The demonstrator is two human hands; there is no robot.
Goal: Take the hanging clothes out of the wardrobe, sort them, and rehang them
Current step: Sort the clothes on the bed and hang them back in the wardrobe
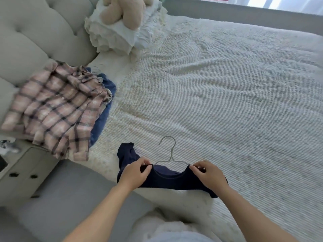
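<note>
Both forearms are reaching up from the lower frame: the left hand [135,173] and right hand [208,173] are each pinching a shoulder of the dark navy top [167,180], lying crosswise on the bed [227,84], thin wire hanger [168,151] hook pointing away
</note>
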